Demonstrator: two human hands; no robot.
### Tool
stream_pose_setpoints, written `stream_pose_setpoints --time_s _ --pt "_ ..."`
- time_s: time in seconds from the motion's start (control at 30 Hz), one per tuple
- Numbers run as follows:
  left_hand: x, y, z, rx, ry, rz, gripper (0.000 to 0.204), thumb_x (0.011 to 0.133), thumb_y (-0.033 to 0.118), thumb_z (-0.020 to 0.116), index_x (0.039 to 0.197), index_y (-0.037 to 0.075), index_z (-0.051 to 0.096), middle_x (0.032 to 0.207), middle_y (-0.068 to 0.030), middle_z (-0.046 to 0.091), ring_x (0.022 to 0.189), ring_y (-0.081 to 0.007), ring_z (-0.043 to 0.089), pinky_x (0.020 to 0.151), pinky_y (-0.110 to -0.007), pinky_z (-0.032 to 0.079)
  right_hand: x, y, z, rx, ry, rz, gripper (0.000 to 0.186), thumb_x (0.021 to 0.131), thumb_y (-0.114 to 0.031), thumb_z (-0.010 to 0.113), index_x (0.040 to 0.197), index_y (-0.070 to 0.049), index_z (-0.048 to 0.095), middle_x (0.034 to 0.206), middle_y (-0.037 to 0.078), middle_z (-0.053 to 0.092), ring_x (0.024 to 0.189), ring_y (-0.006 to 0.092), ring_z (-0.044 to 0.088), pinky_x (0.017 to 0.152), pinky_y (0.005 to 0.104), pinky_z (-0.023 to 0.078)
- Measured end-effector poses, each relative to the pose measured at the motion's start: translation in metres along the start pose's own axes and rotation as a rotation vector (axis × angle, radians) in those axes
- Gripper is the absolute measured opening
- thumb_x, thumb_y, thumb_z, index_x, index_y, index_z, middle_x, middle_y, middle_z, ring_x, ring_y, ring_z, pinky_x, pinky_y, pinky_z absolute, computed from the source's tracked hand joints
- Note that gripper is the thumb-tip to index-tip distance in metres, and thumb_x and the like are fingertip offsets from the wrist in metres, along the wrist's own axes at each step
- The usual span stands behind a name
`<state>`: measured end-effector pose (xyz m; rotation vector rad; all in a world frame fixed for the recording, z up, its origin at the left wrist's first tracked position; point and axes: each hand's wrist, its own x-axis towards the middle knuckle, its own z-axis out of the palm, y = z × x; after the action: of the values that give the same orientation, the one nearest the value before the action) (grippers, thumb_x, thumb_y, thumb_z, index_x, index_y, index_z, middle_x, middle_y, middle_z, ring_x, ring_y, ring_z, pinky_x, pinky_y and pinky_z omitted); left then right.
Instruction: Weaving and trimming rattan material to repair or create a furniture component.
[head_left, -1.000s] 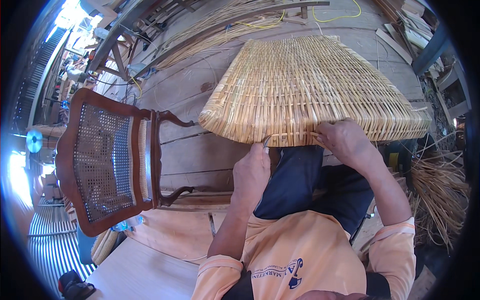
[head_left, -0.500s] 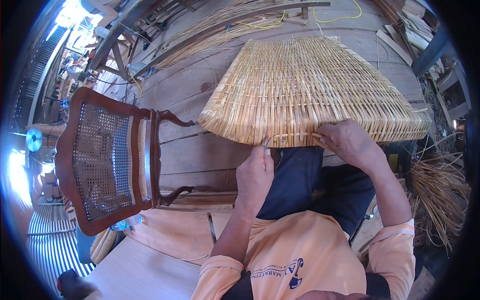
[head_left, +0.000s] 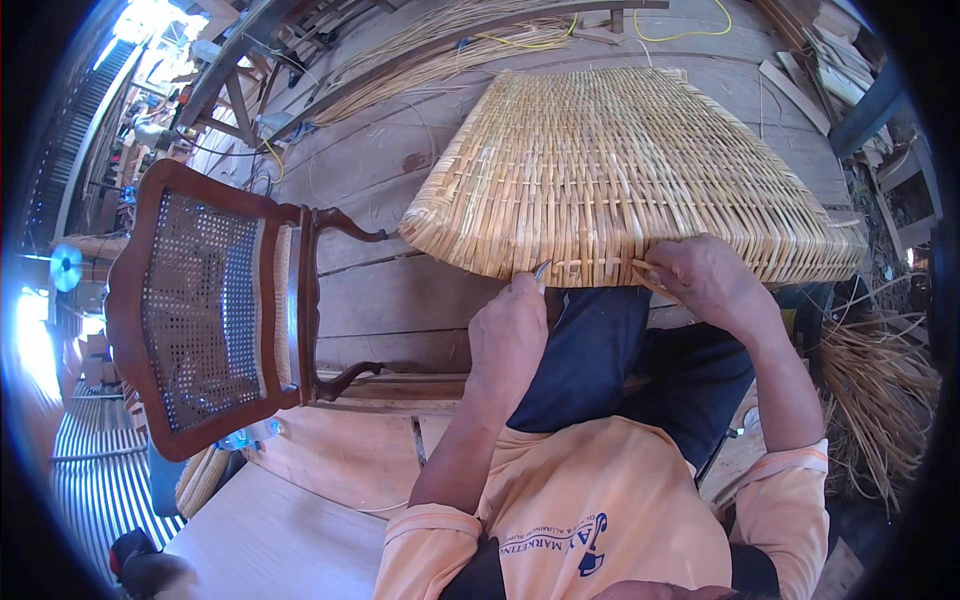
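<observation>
A large woven rattan panel [head_left: 610, 160] with a thick rounded edge lies before me, its near edge over my knees. My left hand [head_left: 507, 340] is closed round a small tool with a pointed grey metal tip [head_left: 543, 269]; its handle is hidden in my fist. That tip is at the panel's near edge. A little to the right, my right hand [head_left: 705, 287] pinches a rattan strand [head_left: 652, 281] that comes out of the weave at the same edge. My right fingertips rest against the rim.
A dark wooden chair with cane back [head_left: 205, 310] lies on its side at the left. Loose rattan strips [head_left: 880, 400] are bundled at the right. Long canes [head_left: 400, 85] lie on the plank floor beyond, beside a wooden beam [head_left: 480, 30]. A pale board [head_left: 290, 540] is at lower left.
My left hand has moved slightly up, bringing the tool's tip nearer the panel's edge. My right hand still pinches the strand, almost in the same place. The view has shifted a little.
</observation>
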<state>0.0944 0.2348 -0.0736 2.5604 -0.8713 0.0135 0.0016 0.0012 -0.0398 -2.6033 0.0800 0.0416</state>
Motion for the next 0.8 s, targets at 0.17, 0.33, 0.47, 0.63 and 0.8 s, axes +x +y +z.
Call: stream_pose_setpoints --time_s 0.17,0.33,0.47,0.63,0.8 --pt "-0.002 0.001 0.001 0.003 -0.022 -0.001 0.013 0.093 0.014 0.054 0.086 0.004 0.055 0.073 -0.0174 0.063 0.068 -0.0373 0.063 0.060 -0.047 0.049 -0.004 -0.002 0.000 0.038 0.075 0.043 0.019 0.085 -0.018 0.065 0.080 0.000 0.060 0.072 0.020 0.060 0.072 0.0401 0.059 0.065 0.0465 0.047" --pt "-0.003 0.000 0.009 0.103 0.087 0.019 0.013 0.092 0.016 0.055 0.087 0.004 0.055 0.071 -0.0161 0.062 0.066 -0.0366 0.062 0.058 -0.046 0.049 -0.004 -0.003 0.003 0.010 0.055 0.080 0.021 0.086 -0.019 0.065 0.079 -0.001 0.059 0.072 0.020 0.060 0.073 0.0400 0.060 0.065 0.0465 0.047" --pt "0.000 -0.006 0.015 0.050 0.137 0.044 0.012 0.090 0.017 0.058 0.083 0.007 0.057 0.071 -0.0144 0.063 0.062 -0.0329 0.063 0.057 -0.044 0.051 -0.003 -0.002 0.003 -0.045 0.071 0.021 0.021 0.086 -0.020 0.065 0.079 -0.001 0.058 0.071 0.020 0.059 0.073 0.0402 0.059 0.066 0.0467 0.047" --pt "0.000 -0.014 0.019 -0.116 0.098 -0.028 0.011 0.089 0.017 0.059 0.087 0.007 0.057 0.071 -0.0146 0.064 0.062 -0.0336 0.064 0.056 -0.045 0.050 -0.003 0.000 -0.001 0.004 0.038 -0.018 0.020 0.087 -0.019 0.064 0.079 -0.002 0.057 0.071 0.020 0.059 0.073 0.0403 0.059 0.066 0.0470 0.046" --pt "-0.003 -0.016 0.025 -0.240 0.107 -0.089 0.009 0.088 0.016 0.061 0.088 0.007 0.058 0.065 -0.0139 0.062 0.059 -0.0337 0.063 0.054 -0.045 0.049 -0.003 -0.002 -0.002 -0.031 0.025 0.035 0.019 0.087 -0.018 0.063 0.080 -0.001 0.057 0.070 0.020 0.058 0.073 0.0406 0.058 0.067 0.0467 0.046"
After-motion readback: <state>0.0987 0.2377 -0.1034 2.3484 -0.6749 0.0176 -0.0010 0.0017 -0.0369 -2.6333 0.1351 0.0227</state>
